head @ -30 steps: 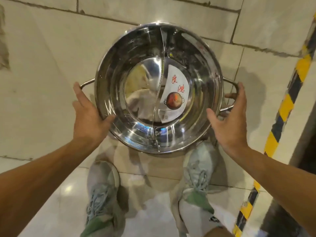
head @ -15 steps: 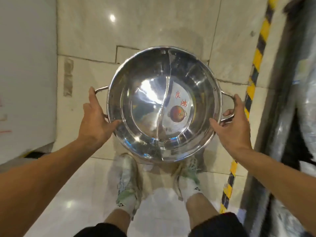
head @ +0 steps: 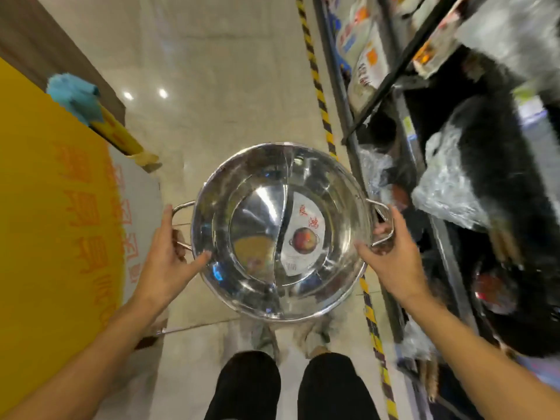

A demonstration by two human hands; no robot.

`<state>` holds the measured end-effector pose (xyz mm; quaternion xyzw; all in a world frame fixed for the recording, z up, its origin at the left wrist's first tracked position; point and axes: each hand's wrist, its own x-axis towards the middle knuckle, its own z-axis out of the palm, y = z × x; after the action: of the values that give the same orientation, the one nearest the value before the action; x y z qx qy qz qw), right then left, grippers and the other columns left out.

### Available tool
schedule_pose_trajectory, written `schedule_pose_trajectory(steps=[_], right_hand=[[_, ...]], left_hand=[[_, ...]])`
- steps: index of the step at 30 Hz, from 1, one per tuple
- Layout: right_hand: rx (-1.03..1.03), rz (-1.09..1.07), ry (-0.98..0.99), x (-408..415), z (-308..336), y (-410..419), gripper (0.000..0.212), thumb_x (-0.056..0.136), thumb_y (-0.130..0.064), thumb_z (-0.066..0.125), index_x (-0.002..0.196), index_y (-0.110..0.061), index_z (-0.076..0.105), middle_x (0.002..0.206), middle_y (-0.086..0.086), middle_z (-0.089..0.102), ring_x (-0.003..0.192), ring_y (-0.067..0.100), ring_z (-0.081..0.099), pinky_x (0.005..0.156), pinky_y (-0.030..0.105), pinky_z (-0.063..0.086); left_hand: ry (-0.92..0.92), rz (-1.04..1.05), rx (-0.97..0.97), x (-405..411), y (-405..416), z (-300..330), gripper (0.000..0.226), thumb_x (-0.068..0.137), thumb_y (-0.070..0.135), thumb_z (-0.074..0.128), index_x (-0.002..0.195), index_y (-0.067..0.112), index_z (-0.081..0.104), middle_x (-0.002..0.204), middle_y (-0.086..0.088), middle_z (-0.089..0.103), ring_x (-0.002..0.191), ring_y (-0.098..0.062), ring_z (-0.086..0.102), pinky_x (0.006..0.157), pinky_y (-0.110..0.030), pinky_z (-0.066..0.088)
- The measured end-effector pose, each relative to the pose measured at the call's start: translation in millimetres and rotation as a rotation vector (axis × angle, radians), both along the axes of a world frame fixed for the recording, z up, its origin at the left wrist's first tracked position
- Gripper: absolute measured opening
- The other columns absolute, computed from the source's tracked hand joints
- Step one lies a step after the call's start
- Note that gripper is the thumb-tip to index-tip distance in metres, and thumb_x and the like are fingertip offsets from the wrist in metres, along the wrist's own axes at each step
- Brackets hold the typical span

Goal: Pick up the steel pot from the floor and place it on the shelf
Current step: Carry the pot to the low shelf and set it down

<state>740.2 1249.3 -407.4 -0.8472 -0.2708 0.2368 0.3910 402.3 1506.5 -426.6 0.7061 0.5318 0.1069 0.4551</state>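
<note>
Steel pot (head: 280, 230), one item, in transit. Status: lifted clear of the floor (head: 236, 86) and carried at about waist height above the person's legs; pick-up done, placing on the shelf (head: 403, 122) not yet done.

Left to right:

- Yellow board (head: 51, 213) with orange lettering at the left edge, a blue cloth (head: 74, 97) near its top corner; neither is part of the job.
- Left hand (head: 168, 262): curled round the pot's left wire handle, thumb stretched forward and pressed against the rim.
- Pot, centre: round, wide and shallow, mirror-bright, rolled rim, one loop handle at each side. A curved partition splits the bowl into two halves. A white paper label with red characters and a small pot picture lies in the right half. Held roughly level, open side up, nothing inside but the label.
- Right hand (head: 395, 259): fingers wrapped through the right handle, thumb on the rim.
- Black-and-yellow tape (head: 321, 95) runs along the floor under the pot's right side.
- Shelf, far right: dark, crowded with plastic-wrapped goods, heavily blurred; no free slot can be made out.

Remaining, by judgement: turn right, find a gap, set down.
</note>
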Motion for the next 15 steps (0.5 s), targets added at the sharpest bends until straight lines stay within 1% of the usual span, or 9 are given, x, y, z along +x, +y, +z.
schedule_pose_trajectory(steps=[2, 3, 6, 8, 10, 11, 13, 14, 15], right_hand=[[0.048, -0.053, -0.003, -21, 38, -33, 0.095, 0.071, -0.047, 0.081, 0.145, -0.059, 0.023, 0.096, -0.011, 0.058, 0.074, 0.007, 0.063, 0.07, 0.014, 0.05], [0.067, -0.076, -0.006, -30, 53, -50, 0.095, 0.072, -0.046, 0.082, 0.145, -0.059, 0.023, 0.094, -0.013, 0.057, 0.073, 0.007, 0.061, 0.07, 0.014, 0.05], [0.091, -0.126, -0.038, -56, 86, -104, 0.099, 0.073, -0.035, 0.085, 0.149, -0.05, 0.024, 0.095, -0.017, 0.057, 0.078, -0.002, 0.06, 0.072, 0.006, 0.044], [0.122, -0.16, -0.041, -74, 102, -139, 0.098, 0.073, -0.031, 0.085, 0.151, -0.044, 0.026, 0.1, -0.011, 0.059, 0.08, -0.008, 0.06, 0.071, 0.0, 0.041], [0.135, -0.174, -0.068, -92, 112, -176, 0.096, 0.074, -0.029, 0.084, 0.151, -0.041, 0.028, 0.102, -0.004, 0.06, 0.081, -0.012, 0.06, 0.069, -0.001, 0.04], [0.129, -0.173, -0.082, -101, 113, -195, 0.097, 0.074, -0.028, 0.085, 0.151, -0.041, 0.027, 0.103, -0.004, 0.06, 0.083, -0.012, 0.06, 0.07, 0.0, 0.042], [0.139, -0.174, -0.045, -119, 115, -236, 0.1, 0.074, -0.028, 0.085, 0.152, -0.043, 0.025, 0.11, -0.002, 0.062, 0.087, -0.002, 0.064, 0.076, 0.011, 0.05], [0.153, -0.174, -0.023, -129, 115, -256, 0.101, 0.074, -0.027, 0.086, 0.153, -0.042, 0.024, 0.115, 0.001, 0.063, 0.09, 0.003, 0.065, 0.081, 0.019, 0.053], [0.158, -0.174, -0.017, -139, 116, -278, 0.101, 0.074, -0.026, 0.086, 0.153, -0.041, 0.024, 0.119, 0.003, 0.062, 0.091, 0.002, 0.064, 0.083, 0.02, 0.053]], left_hand=[[-0.052, -0.014, -0.007, -9, -18, 38, 0.125, 0.047, 0.081, 0.076, 0.151, 0.051, 0.012, 0.091, 0.0, 0.05, 0.071, -0.018, 0.051, 0.058, -0.037, 0.051], [-0.071, -0.029, 0.002, -13, -29, 54, 0.125, 0.048, 0.08, 0.077, 0.151, 0.051, 0.012, 0.093, 0.0, 0.05, 0.073, -0.018, 0.051, 0.06, -0.037, 0.05], [-0.117, -0.1, 0.047, -24, -71, 93, 0.122, 0.053, 0.071, 0.081, 0.152, 0.042, 0.017, 0.091, -0.003, 0.05, 0.071, -0.018, 0.052, 0.057, -0.035, 0.049], [-0.134, -0.13, 0.068, -34, -104, 113, 0.118, 0.057, 0.057, 0.084, 0.153, 0.035, 0.019, 0.091, -0.008, 0.05, 0.07, -0.019, 0.052, 0.056, -0.03, 0.049], [-0.135, -0.162, 0.137, -45, -140, 126, 0.115, 0.062, 0.043, 0.087, 0.154, 0.03, 0.019, 0.091, -0.009, 0.05, 0.07, -0.02, 0.051, 0.054, -0.023, 0.046], [-0.125, -0.171, 0.174, -52, -159, 131, 0.116, 0.065, 0.036, 0.089, 0.155, 0.029, 0.016, 0.092, -0.01, 0.05, 0.071, -0.022, 0.052, 0.055, -0.022, 0.046], [-0.139, -0.174, 0.205, -67, -198, 140, 0.118, 0.068, 0.028, 0.089, 0.157, 0.032, 0.012, 0.094, -0.01, 0.05, 0.075, -0.024, 0.052, 0.058, -0.02, 0.047], [-0.145, -0.184, 0.211, -76, -218, 145, 0.118, 0.068, 0.031, 0.089, 0.157, 0.034, 0.011, 0.095, -0.008, 0.05, 0.076, -0.024, 0.052, 0.059, -0.021, 0.048], [-0.135, -0.201, 0.215, -84, -237, 150, 0.118, 0.067, 0.036, 0.088, 0.156, 0.035, 0.01, 0.096, -0.006, 0.051, 0.077, -0.022, 0.053, 0.06, -0.024, 0.05]])
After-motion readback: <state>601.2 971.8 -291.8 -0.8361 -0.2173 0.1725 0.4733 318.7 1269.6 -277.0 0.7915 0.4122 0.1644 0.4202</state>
